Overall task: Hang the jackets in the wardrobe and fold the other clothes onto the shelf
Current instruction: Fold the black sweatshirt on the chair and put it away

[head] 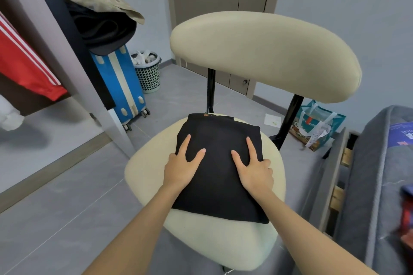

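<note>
- The left hand (181, 169) and right hand (256, 172) each grip a side edge of the black garment (219, 183). Thumb and forefinger lie flat on top and the other fingers curl under, probably to keep the fold tidy for lifting.
- The garment is soft, matt cloth, folded into a neat rectangle.
- It lies on the chair seat (223, 239), a rounded, padded cream surface that serves as a folding table.
- Farther left, a smooth red jacket (24, 67) with white stripes hangs inside the wardrobe (51, 35).
</note>
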The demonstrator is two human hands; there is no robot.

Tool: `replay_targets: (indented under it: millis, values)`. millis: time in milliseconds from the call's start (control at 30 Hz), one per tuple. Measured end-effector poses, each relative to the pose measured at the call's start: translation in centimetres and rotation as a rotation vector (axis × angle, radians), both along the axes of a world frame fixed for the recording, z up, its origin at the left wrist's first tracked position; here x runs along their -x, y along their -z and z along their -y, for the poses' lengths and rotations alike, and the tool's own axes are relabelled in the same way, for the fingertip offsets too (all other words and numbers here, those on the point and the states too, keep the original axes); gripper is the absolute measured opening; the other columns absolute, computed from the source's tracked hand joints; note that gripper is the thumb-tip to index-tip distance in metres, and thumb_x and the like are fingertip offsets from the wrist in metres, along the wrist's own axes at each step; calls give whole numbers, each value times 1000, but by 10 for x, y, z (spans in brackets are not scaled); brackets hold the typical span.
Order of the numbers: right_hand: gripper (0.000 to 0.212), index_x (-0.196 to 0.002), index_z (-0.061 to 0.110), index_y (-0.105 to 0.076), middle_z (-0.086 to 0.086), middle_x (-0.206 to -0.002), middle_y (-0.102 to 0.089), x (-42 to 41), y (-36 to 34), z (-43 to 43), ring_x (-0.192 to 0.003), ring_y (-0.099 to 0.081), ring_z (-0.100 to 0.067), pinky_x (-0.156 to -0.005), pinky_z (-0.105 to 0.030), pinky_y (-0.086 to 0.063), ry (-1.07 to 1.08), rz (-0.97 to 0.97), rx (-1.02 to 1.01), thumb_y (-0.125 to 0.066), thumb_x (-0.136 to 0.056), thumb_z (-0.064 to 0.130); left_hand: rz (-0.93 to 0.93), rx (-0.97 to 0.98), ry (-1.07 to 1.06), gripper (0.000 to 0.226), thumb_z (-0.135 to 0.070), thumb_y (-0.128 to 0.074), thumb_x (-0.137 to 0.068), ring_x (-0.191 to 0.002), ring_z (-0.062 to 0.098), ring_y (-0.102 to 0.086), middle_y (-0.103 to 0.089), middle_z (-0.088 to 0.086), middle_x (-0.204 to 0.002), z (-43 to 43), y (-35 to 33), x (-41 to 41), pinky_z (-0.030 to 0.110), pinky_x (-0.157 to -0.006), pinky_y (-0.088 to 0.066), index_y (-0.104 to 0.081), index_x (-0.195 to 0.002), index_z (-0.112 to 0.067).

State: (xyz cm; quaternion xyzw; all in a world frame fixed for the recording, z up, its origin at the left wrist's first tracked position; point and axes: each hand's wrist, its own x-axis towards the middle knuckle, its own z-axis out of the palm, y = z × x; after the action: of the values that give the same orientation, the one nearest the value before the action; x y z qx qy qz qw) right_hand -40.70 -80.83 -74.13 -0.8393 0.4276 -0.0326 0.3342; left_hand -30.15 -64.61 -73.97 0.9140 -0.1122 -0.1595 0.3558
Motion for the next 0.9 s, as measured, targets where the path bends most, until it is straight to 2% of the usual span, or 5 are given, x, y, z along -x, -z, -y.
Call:
replay_targets:
  millis: [200,467,667,733,900]
  values:
    - [66,-143,61,1,-9,-114,-48,-4,10,7,-91,-58,-27,-87,-39,-51,-21,48,71,-25,-84,78,59,162,-37,70,-72,-47,-83,-125,23,-51,-52,-4,-138,5,14,-15,40,-106,-39,-25,-146,-48]
    - [67,-145,58,-9,-9,-128,-46,-3,-15,4,-73,-47,-9,-79,-29,-42,-73,132,20,-41,-87,70,3,321,-58,66,-59,-59,-85,-132,16,-45,-46,-13,-144,-5,3,-20,36,-108,-37,-34,-144,-44]
    - [64,-143,58,-18,5,-116,-48,2,-95,-32,-76,-41,4,-83,-23,-34,-175,211,37,-49,-88,65,-7,283,-181,61,-55,-59,-87,-134,17,-42,-43,-11,-146,-53,-73,0,38,-108,-37,-35,-142,-44]
    - [63,-142,59,-19,7,-113,-48,5,-131,-50,-82,-44,0,-84,-23,-34,-232,213,7,-49,-87,65,-41,299,-217,61,-55,-60,-86,-135,17,-41,-43,-11,-146,-80,-108,8,39,-108,-37,-35,-141,-46]
    - [61,-143,58,-21,0,-112,-53,4,-230,-103,-94,-51,-14,-86,-28,-37,-393,158,-63,-48,-89,64,-93,348,-345,62,-55,-62,-86,-134,15,-41,-42,-14,-146,-153,-207,37,30,-103,-36,-34,-141,-49]
